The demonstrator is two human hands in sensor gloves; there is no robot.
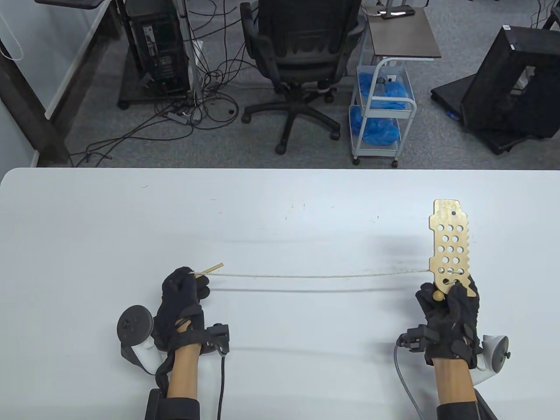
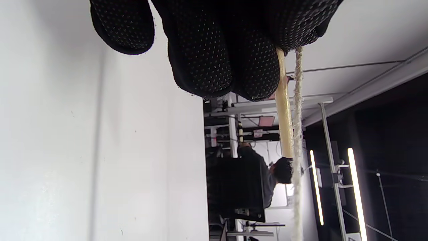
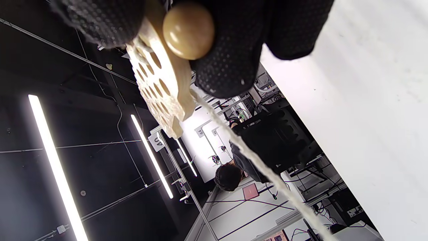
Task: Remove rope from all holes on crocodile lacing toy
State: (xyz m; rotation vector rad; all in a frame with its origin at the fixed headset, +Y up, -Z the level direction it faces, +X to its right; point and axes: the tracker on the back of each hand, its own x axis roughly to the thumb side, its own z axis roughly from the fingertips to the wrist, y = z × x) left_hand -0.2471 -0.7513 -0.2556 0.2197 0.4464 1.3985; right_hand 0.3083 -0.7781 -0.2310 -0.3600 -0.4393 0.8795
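Likely snag: left hand [image 1: 183, 292] pinching rope [image 1: 315, 276] taut, right hand [image 1: 448, 308] gripping crocodile board [image 1: 450, 245]; wooden bead [image 1: 438, 296] jams at hole.

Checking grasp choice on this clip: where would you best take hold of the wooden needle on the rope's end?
Pinch the wooden needle at its rope-side end, coming from the left, as the left hand does now. It is a thin stick lying in line with the taut rope, so a grip there pulls straight away from the crocodile board.
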